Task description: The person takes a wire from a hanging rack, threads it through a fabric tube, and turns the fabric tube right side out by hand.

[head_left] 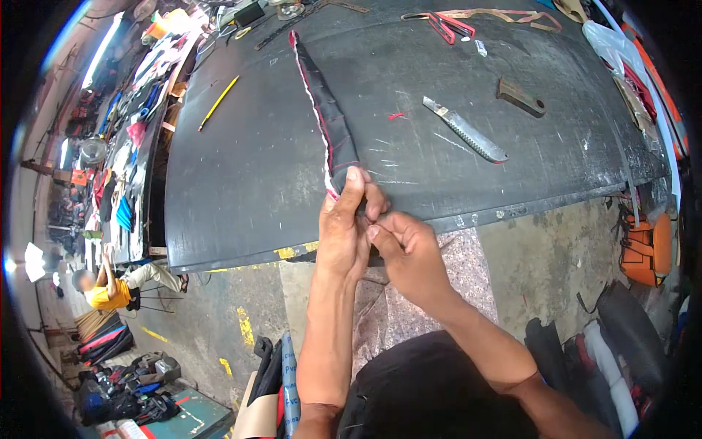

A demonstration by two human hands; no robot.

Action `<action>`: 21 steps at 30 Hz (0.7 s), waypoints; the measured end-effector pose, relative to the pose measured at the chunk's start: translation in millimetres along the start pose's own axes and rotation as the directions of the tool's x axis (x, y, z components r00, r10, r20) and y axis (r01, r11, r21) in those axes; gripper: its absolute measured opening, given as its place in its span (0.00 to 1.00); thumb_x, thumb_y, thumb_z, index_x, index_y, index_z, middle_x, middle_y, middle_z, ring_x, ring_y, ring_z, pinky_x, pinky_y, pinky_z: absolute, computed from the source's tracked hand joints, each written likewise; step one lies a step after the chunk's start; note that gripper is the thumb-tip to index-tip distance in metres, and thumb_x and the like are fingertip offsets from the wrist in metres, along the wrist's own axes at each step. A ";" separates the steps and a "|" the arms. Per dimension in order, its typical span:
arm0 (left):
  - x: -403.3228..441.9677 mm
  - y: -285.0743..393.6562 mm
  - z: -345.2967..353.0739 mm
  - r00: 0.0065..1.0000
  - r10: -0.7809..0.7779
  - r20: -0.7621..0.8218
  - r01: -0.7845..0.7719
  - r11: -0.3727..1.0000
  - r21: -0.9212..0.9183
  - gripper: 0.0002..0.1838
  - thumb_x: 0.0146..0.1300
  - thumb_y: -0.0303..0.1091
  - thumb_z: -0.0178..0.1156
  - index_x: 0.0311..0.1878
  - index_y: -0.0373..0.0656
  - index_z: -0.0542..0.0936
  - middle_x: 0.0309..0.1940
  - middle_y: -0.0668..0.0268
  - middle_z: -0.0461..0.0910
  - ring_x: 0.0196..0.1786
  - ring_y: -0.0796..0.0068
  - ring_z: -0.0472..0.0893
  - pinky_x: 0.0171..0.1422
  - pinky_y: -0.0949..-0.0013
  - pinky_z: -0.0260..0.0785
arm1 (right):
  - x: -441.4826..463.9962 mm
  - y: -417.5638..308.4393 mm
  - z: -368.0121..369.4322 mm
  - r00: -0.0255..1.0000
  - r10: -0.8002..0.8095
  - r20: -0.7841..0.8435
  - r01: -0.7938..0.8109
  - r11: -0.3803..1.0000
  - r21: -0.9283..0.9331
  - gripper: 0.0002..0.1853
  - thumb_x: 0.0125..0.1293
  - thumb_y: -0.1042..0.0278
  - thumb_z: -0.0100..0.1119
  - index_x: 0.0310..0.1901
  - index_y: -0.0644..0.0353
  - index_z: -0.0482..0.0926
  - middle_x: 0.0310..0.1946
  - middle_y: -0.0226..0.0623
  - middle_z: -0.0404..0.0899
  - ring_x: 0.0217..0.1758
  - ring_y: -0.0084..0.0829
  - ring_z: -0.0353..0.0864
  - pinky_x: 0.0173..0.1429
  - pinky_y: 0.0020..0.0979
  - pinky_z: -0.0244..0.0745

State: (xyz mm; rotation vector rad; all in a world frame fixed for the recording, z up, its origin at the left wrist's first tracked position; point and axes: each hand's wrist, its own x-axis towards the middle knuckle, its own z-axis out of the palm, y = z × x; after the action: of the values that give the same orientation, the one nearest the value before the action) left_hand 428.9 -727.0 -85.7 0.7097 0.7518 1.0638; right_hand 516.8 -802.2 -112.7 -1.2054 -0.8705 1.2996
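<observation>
A long black fabric strip (329, 110) with red stitching and a frayed white edge stretches away across the dark table. My left hand (345, 219) grips its near end, thumb pressed on top. Close against the left fingers, my right hand (404, 245) is closed in a pinch at the table's near edge. What sits between the right fingertips is too small or hidden to make out. To the right on the table lie a utility knife (468, 132) with a grey handle and a small red thread scrap (395, 116).
The dark table (241, 190) also holds a yellow pencil (219, 104), red-handled scissors (447, 28) and a dark metal block (521, 97). An orange bag (647, 250) is at the right. A person in a yellow shirt (107, 294) sits at the far left.
</observation>
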 end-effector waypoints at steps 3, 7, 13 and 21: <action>-0.3 3.6 5.0 0.999 0.020 0.049 -0.015 0.993 -0.114 0.15 0.81 0.47 0.52 0.45 0.45 0.77 0.21 0.74 0.67 0.28 0.76 0.70 0.47 0.63 0.72 | -2.3 -10.3 -0.1 1.000 -0.025 -0.011 0.027 0.992 0.124 0.06 0.78 0.76 0.54 0.43 0.67 0.80 0.36 0.27 0.83 0.39 0.12 0.76 0.45 0.22 0.74; -0.1 -2.7 4.5 0.994 0.029 0.101 0.006 0.946 -0.324 0.16 0.82 0.47 0.50 0.46 0.45 0.77 0.21 0.74 0.68 0.29 0.76 0.72 0.52 0.61 0.74 | -7.4 -10.7 0.5 0.995 -0.086 -0.046 0.092 0.984 0.154 0.07 0.78 0.75 0.55 0.42 0.67 0.80 0.36 0.28 0.83 0.39 0.12 0.76 0.45 0.21 0.74; 2.6 -21.9 -8.0 0.993 0.023 0.114 0.035 0.876 -0.481 0.16 0.82 0.46 0.50 0.45 0.45 0.79 0.21 0.74 0.68 0.28 0.76 0.72 0.56 0.61 0.75 | -8.4 -24.2 -4.5 0.988 -0.129 -0.084 0.137 0.985 0.100 0.06 0.77 0.73 0.57 0.42 0.67 0.79 0.36 0.28 0.83 0.39 0.12 0.76 0.44 0.22 0.73; -2.8 10.3 13.7 0.995 0.100 -0.007 -0.098 0.954 -0.284 0.17 0.82 0.48 0.52 0.36 0.50 0.71 0.20 0.77 0.64 0.27 0.79 0.69 0.50 0.66 0.73 | 2.1 -47.4 -17.1 0.976 -0.176 0.126 0.205 0.940 -0.275 0.06 0.74 0.74 0.60 0.42 0.68 0.81 0.35 0.26 0.83 0.38 0.13 0.75 0.43 0.24 0.73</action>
State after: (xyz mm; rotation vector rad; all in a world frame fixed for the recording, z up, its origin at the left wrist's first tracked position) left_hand 434.1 -728.3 -69.2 0.5080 0.5453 1.2308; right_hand 544.5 -797.1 -70.9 -1.2502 -1.2508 1.1086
